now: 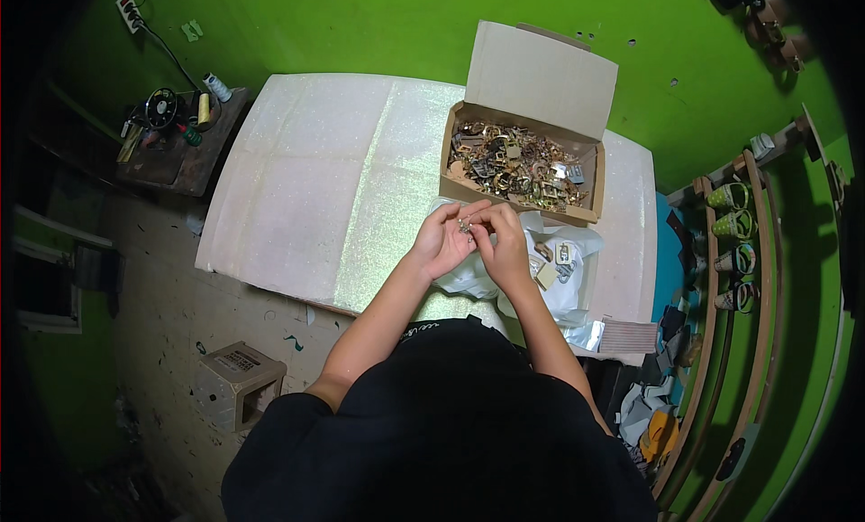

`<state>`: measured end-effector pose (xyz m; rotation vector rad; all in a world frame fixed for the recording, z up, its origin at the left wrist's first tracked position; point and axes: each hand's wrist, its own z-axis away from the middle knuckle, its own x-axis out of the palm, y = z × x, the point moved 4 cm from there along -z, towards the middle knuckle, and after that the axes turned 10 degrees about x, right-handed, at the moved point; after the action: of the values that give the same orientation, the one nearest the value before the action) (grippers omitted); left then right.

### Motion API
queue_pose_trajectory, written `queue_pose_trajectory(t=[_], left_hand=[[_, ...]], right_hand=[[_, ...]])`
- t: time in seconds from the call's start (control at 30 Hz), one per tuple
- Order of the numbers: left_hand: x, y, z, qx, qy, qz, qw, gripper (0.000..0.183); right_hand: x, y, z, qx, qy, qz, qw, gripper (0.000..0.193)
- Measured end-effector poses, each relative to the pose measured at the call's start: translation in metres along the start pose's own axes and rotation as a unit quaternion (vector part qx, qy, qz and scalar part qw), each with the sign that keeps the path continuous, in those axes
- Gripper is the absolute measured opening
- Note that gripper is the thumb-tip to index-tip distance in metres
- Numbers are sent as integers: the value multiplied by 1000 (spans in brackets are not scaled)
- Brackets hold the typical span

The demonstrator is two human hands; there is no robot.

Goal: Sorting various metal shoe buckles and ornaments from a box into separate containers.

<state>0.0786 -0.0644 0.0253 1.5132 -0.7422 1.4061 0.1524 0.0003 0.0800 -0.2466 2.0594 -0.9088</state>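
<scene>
My left hand is turned palm up over the near side of the table, its fingers partly curled. Small shiny metal fittings rest on it, too small to tell their exact kind. With fingertips pinched, my right hand meets the fittings from the right. Just beyond both hands stands an open cardboard box, full of mixed metal buckles in gold, silver and dark tones. Beside my right hand, several buckles lie on white plastic in a shallow clear container.
A pale glittery sheet covers the table. Near its right front corner lies a striped flat piece. Shoes hang on a wooden rack at right. A small side table with thread spools and a stool stand left.
</scene>
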Motion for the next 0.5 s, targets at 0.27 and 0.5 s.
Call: queue_pose_trajectory(t=[0.27,0.5], left_hand=[[7,2,3,3,41,-12,999,45],[5,8,5,9,51,-11,999,49]], right_hand=[[12,31,8,240,-63,-472,846,5],[8,43,12,275,-55,-496,821,10]])
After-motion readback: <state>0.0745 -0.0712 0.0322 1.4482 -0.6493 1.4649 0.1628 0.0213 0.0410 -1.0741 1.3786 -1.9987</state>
